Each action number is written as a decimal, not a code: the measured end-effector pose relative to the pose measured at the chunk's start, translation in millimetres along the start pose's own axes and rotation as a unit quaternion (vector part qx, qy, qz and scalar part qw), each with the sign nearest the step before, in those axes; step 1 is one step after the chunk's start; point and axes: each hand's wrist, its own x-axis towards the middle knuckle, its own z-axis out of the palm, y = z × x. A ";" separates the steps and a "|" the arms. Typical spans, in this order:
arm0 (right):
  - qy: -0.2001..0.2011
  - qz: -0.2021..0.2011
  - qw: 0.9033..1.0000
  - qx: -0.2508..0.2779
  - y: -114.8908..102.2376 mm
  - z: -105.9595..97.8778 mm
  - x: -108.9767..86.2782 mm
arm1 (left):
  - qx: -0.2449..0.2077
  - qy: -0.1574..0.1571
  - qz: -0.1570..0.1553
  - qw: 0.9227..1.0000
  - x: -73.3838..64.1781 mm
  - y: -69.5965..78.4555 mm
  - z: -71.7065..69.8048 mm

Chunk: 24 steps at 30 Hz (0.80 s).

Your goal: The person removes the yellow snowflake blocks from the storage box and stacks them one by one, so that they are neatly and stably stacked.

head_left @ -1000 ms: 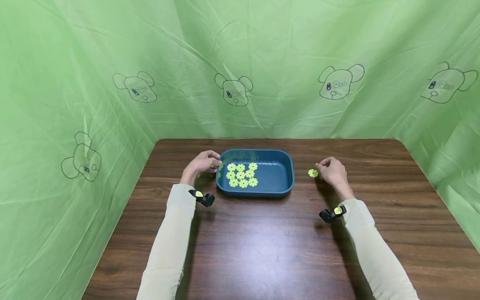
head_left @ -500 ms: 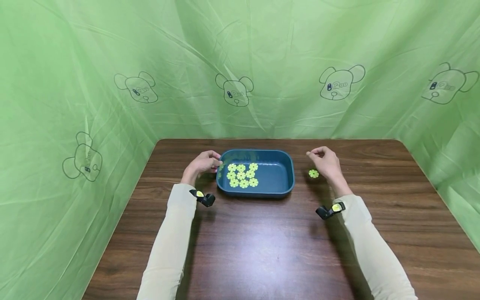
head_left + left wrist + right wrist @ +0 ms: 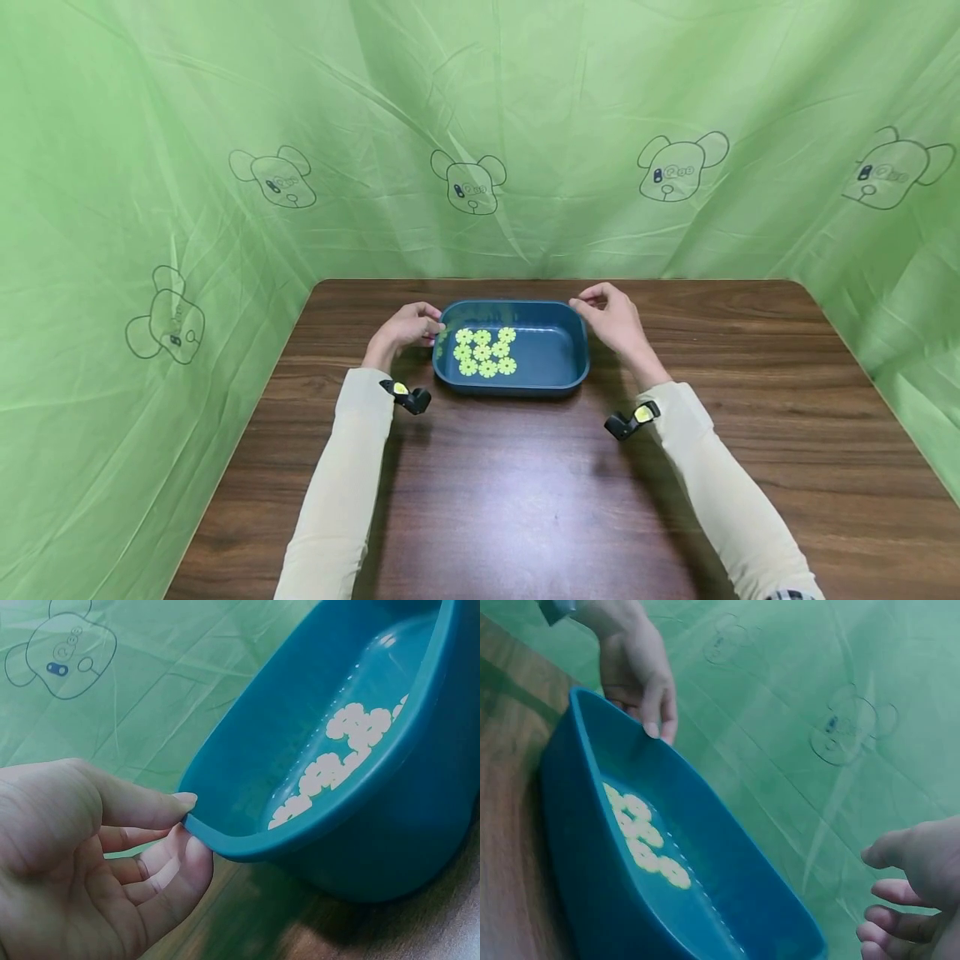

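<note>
A dark blue plastic tub point(image 3: 553, 354) sits upright on the table. Yellow flower-shaped pieces point(image 3: 487, 351), several of them, lie flat in its left half. My left hand point(image 3: 405, 327) pinches the rim at the left end; in the left wrist view its thumb is on top and its fingers point(image 3: 184, 874) curl below the edge. My right hand point(image 3: 615, 320) is at the tub's back right corner, fingertips right at the rim in the head view. Seen from the right wrist, its fingers point(image 3: 904, 922) are relaxed and spread, with nothing between them.
The brown wood table point(image 3: 480, 500) stretches forward of the tub and to both sides. A green curtain point(image 3: 555, 208) printed with bear faces stands behind and around it. Black wrist cameras point(image 3: 411, 400) are strapped at both cuffs.
My right hand has moved left from beside a loose yellow flower piece to the tub's right end. My wrist now covers that piece's spot. The left hand has stayed at the rim.
</note>
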 end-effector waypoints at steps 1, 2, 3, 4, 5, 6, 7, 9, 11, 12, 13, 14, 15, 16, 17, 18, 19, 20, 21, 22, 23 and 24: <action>-0.005 -0.005 1.000 0.002 -2.5 2.9 -0.1 | -0.002 0.001 0.000 1.000 0.0 0.1 0.0; -0.012 -0.007 1.000 0.002 -4.9 5.8 -0.4 | -0.003 0.003 0.000 1.000 0.4 -0.1 0.1; -0.018 -0.010 1.000 0.001 -7.5 8.8 -1.0 | -0.006 0.006 0.003 1.000 3.3 -3.2 -0.2; -0.025 -0.012 1.000 0.000 -9.6 11.6 -1.5 | -0.005 0.007 0.003 1.000 3.5 -3.4 -0.4; -0.032 -0.014 0.999 -0.001 -11.9 14.6 -2.3 | -0.006 0.007 0.003 1.000 3.5 -3.4 -0.6; -0.039 -0.015 0.999 -0.002 -13.3 17.8 -2.7 | -0.007 0.007 0.002 1.000 3.4 -3.4 -0.8; -0.046 -0.017 0.999 -0.003 -14.9 20.8 -3.2 | -0.007 0.007 0.001 1.000 3.4 -3.3 -0.9; -0.063 -0.015 0.998 -0.003 -17.6 26.9 -4.6 | -0.006 0.006 -0.001 1.000 3.2 -3.0 -1.0; -0.077 -0.016 0.997 -0.002 -19.2 32.9 -5.8 | -0.006 0.005 -0.003 1.000 2.9 -2.5 -0.6; -0.084 -0.016 0.996 0.000 -19.9 35.8 -6.4 | -0.005 0.004 -0.003 1.000 2.8 -2.2 -0.4; -0.090 -0.016 0.996 -0.001 -20.6 38.6 -7.2 | -0.004 0.005 -0.004 1.000 2.4 -1.9 -0.2; -0.095 -0.016 0.995 -0.003 -20.7 41.5 -7.7 | -0.005 0.005 -0.004 1.000 2.1 -1.6 0.1; -0.100 -0.018 0.995 -0.006 -20.8 44.5 -8.3 | -0.004 0.005 -0.004 1.000 2.1 -1.5 0.1; -0.104 -0.020 0.994 -0.010 -20.4 47.5 -8.6 | -0.005 0.006 -0.005 1.000 2.1 -1.4 0.3; -0.107 -0.021 0.994 -0.016 -19.8 50.7 -8.8 | -0.003 0.007 -0.005 1.000 2.1 -1.4 0.4; -0.112 -0.025 0.993 -0.021 -19.0 53.6 -9.1 | -0.001 0.008 -0.005 1.000 2.0 -1.5 0.5; -0.116 -0.027 0.993 -0.026 -18.0 56.5 -9.4 | 0.001 0.009 -0.005 1.000 1.8 -1.6 0.5; -0.121 -0.029 0.992 -0.031 -16.8 59.1 -9.4 | 0.004 0.010 -0.004 1.000 2.0 -1.7 0.6; -0.126 -0.031 0.991 -0.036 -15.5 61.7 -9.5 | 0.005 0.012 -0.004 1.000 2.2 -1.9 0.7; -0.131 -0.032 0.990 -0.040 -14.1 64.1 -9.6 | 0.005 0.013 -0.004 1.000 2.0 -1.9 0.8; -0.136 -0.033 0.989 -0.043 -12.7 66.5 -9.7 | 0.008 0.013 -0.003 1.000 2.0 -2.0 0.9; -0.142 -0.033 0.988 -0.046 -11.6 68.6 -9.9 | 0.008 0.014 -0.002 1.000 2.0 -2.2 1.1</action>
